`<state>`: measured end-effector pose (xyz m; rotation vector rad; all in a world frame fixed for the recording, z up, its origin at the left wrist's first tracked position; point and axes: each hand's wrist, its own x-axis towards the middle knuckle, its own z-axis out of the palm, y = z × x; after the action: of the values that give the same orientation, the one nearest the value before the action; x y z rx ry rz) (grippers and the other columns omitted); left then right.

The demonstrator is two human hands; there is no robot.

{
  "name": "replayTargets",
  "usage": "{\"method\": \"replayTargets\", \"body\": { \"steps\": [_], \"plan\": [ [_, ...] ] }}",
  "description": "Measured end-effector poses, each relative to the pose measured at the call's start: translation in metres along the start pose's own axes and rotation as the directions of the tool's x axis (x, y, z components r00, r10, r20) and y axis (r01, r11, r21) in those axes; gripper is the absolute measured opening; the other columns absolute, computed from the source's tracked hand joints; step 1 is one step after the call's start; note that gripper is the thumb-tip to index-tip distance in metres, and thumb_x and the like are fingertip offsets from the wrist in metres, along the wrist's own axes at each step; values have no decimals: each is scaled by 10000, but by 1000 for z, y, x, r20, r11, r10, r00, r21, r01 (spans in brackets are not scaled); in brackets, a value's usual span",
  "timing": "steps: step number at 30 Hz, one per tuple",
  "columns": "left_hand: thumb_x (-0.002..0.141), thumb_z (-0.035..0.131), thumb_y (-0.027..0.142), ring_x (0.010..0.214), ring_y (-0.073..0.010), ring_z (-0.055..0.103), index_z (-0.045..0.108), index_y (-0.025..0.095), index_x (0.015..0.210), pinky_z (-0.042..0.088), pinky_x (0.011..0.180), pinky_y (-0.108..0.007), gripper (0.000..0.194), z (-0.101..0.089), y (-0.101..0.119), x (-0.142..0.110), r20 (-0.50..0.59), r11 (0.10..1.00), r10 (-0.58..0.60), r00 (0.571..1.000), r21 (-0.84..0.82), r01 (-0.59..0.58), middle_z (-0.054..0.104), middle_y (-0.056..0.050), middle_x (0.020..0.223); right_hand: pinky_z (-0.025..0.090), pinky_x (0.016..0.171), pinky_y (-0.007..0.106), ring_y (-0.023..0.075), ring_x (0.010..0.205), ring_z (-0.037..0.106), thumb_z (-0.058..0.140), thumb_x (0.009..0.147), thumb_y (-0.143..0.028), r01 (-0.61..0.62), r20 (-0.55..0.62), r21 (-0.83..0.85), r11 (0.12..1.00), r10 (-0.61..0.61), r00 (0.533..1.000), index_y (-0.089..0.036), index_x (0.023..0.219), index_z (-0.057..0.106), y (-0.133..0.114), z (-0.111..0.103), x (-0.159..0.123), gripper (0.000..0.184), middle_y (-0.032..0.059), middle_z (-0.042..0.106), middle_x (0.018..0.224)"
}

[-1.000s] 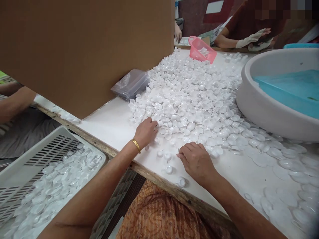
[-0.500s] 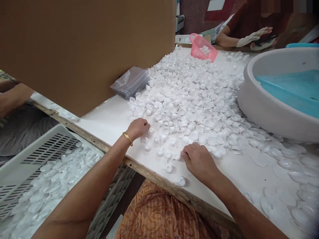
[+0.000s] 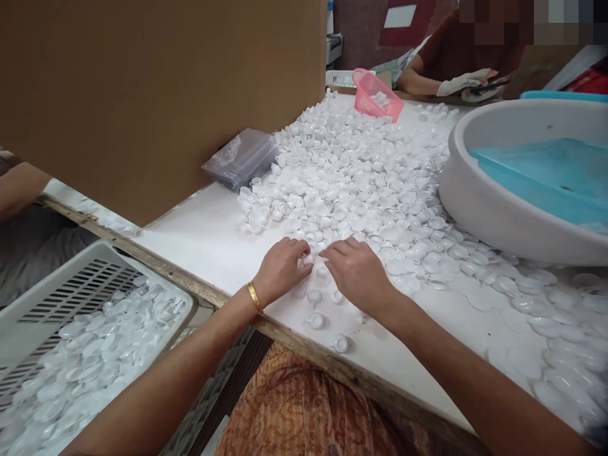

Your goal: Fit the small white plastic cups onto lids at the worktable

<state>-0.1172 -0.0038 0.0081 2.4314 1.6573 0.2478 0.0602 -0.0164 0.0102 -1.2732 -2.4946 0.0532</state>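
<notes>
Both hands rest on the white cups (image 3: 361, 183) at the pile's near edge: left hand (image 3: 282, 269) curled, right hand (image 3: 356, 272) flat; whether either grip holds a cup, I cannot tell.

No text, label, brand, number or sign is showing clearly enough to read anywhere, neither on the brown cardboard sheet (image 3: 161, 95), nor on the white tub (image 3: 503, 209), the pink basket (image 3: 375, 95) or the small white cups (image 3: 351, 190).
</notes>
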Motion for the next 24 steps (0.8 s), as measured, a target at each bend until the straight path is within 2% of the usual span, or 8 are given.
{"method": "replayTargets", "body": {
  "steps": [3,5,7,10,13,16,19,24],
  "plan": [
    [736,564,246,833,-202,523,561,198,852,377,730,-337,125,4,-1,-4,-37,997,-54,998,-58,52,614,-17,772,330,744,341,230,950,477,480,856,-106,122,62,-142,982,-114,992,-178,910,643,3,10,23,186,80,612,995],
    [736,570,234,898,-221,514,574,203,818,356,772,-374,88,6,0,-9,-45,997,-46,998,-57,43,632,-19,792,325,745,354,246,975,457,500,839,-107,171,83,-199,965,-157,984,-167,847,646,6,18,35,158,99,595,1011],
    [748,579,245,1014,-243,475,595,207,769,339,815,-398,46,7,-1,-14,-72,998,-24,997,-62,20,650,-31,935,321,742,362,253,978,445,503,836,-111,191,84,-230,954,-176,981,-162,822,644,10,24,42,151,108,586,1008],
    [805,541,279,1086,-235,437,621,207,746,339,880,-388,123,3,-14,-18,-172,992,-60,983,-116,40,611,-41,1094,318,731,358,246,951,443,490,832,-85,178,76,-255,950,-164,984,-152,838,643,16,29,44,168,104,585,975],
    [881,421,319,1068,-207,457,624,209,961,322,956,-379,244,-2,-36,-14,-226,976,-162,961,-180,122,592,-60,1086,317,732,353,240,950,440,473,848,-88,159,71,-269,950,-145,987,-145,841,644,22,32,42,180,107,585,978],
    [904,346,344,1105,-222,424,506,209,1229,313,981,-405,387,0,-47,-12,-84,965,-202,976,-188,184,536,-82,1168,317,753,358,239,967,442,471,855,-89,158,79,-270,950,-142,987,-148,848,649,27,33,41,188,107,592,1002],
    [901,333,360,1124,-263,378,435,216,1313,341,946,-448,448,11,-34,-15,41,970,-181,983,-158,186,454,-108,1253,326,782,363,246,1013,450,531,847,-135,135,86,-208,969,-119,989,-156,875,657,30,28,41,131,101,600,1044],
    [902,325,381,1113,-299,366,370,201,1361,376,880,-474,495,26,10,-26,63,964,-187,980,-181,195,383,-149,1297,366,835,345,219,1055,483,549,867,-224,4,6,85,996,-5,1000,-199,959,643,38,-9,15,133,65,593,1139]
  ]
}}
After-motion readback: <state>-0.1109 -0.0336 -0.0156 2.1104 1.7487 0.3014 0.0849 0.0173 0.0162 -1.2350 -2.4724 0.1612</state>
